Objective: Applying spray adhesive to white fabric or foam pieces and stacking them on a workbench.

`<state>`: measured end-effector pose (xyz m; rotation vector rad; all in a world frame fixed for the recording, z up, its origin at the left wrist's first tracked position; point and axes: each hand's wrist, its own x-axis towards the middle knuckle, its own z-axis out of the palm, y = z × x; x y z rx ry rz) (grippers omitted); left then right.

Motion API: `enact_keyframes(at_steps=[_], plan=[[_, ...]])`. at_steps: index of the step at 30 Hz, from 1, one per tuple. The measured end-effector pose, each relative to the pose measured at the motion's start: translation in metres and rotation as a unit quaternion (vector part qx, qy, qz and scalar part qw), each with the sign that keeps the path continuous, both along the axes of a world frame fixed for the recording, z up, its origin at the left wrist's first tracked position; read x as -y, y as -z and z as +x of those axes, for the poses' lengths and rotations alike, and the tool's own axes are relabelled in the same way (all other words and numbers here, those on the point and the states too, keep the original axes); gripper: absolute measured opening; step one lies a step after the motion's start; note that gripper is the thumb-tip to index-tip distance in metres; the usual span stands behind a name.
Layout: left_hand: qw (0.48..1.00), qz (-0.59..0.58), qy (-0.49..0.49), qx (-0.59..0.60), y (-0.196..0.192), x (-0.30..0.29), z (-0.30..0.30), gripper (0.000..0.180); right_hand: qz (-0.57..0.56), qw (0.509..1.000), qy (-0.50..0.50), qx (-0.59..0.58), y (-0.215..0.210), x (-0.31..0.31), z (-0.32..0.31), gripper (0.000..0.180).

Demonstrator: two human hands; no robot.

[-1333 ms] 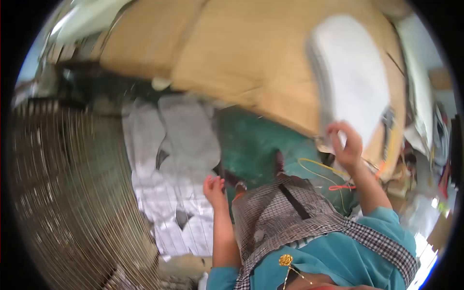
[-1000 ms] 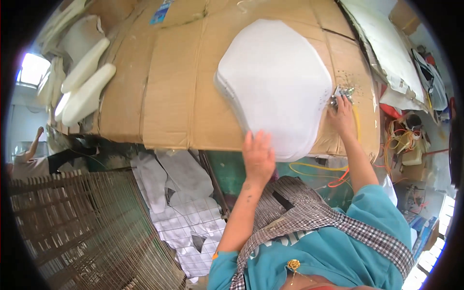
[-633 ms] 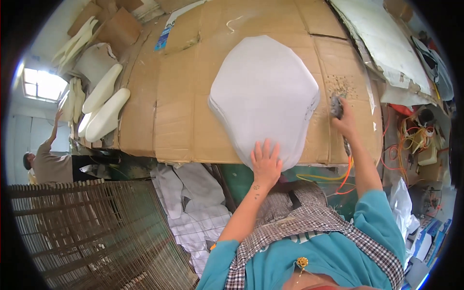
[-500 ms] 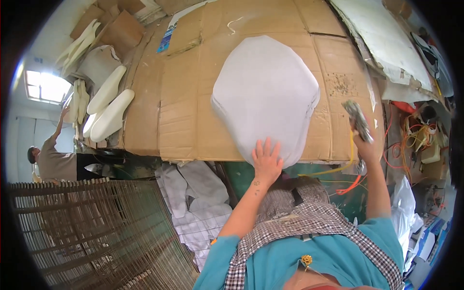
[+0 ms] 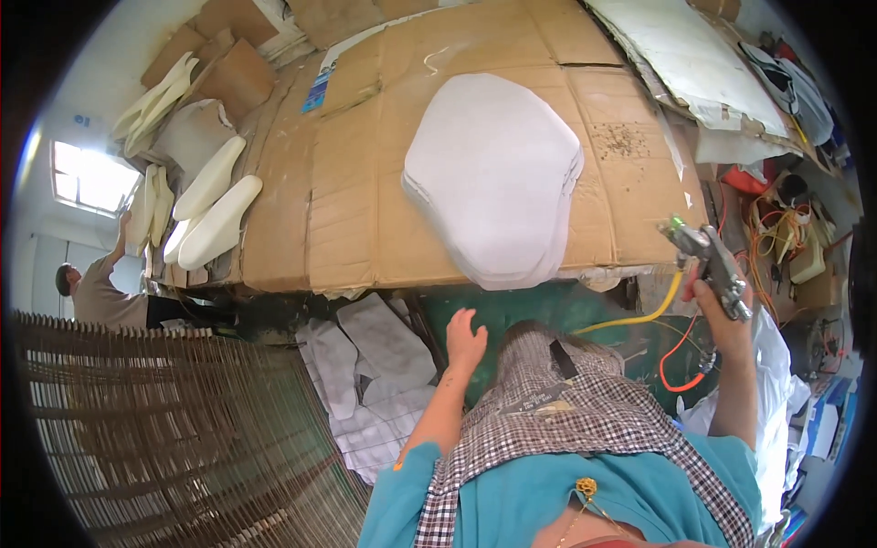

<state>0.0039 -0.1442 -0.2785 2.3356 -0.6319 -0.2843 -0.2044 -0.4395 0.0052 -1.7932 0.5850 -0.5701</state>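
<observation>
A stack of pale grey, shield-shaped sheets (image 5: 493, 173) lies on the cardboard-covered table (image 5: 343, 210), its narrow end at the near edge. My left hand (image 5: 467, 342) is off the stack, in the air just short of the table edge. Its fingers are loosely bent, and I see nothing in them. In my right hand (image 5: 722, 310) is a metal spray gun (image 5: 714, 260), raised by the table's right front corner. A yellow hose (image 5: 644, 320) and an orange hose (image 5: 667, 374) hang by it.
Cream foam pieces (image 5: 215, 215) stand at the table's left, near a co-worker (image 5: 105, 288). Grey cut pieces (image 5: 388, 342) lie below the front edge, beside a slatted rack (image 5: 174, 420). Tangled hoses (image 5: 767, 219) and a white plastic bag (image 5: 772, 402) are at the right.
My left hand has let go of the stack's near end and drawn back toward me. The spray gun in my right hand has come lower and a little to the right.
</observation>
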Motion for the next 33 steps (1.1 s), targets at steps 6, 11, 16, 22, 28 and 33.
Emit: enact_keyframes(at_steps=[6,11,16,22,28,33], plan=[[0.964,0.082,-0.16,-0.195,0.062,-0.106,-0.02,0.038,0.09,0.99,-0.108,-0.03,-0.011,-0.025,-0.039,0.049],[0.946,0.099,-0.208,-0.228,0.084,-0.128,-0.037,0.034,0.064,0.996,-0.054,0.003,-0.009,-0.033,-0.036,0.045],[0.931,0.091,-0.233,-0.267,0.097,-0.131,-0.046,0.033,0.05,0.998,-0.011,-0.02,-0.016,-0.022,-0.058,0.044],[0.929,0.002,-0.249,-0.275,0.103,-0.114,-0.032,0.031,0.07,0.996,-0.054,-0.001,-0.025,-0.032,-0.074,0.055],[0.936,-0.058,-0.245,-0.244,0.078,-0.091,-0.012,0.029,0.039,0.998,-0.019,-0.054,-0.047,-0.027,-0.07,0.053],[0.957,-0.104,-0.202,-0.179,0.03,-0.048,0.023,0.027,0.096,0.983,-0.127,-0.086,-0.041,-0.032,-0.058,0.052]])
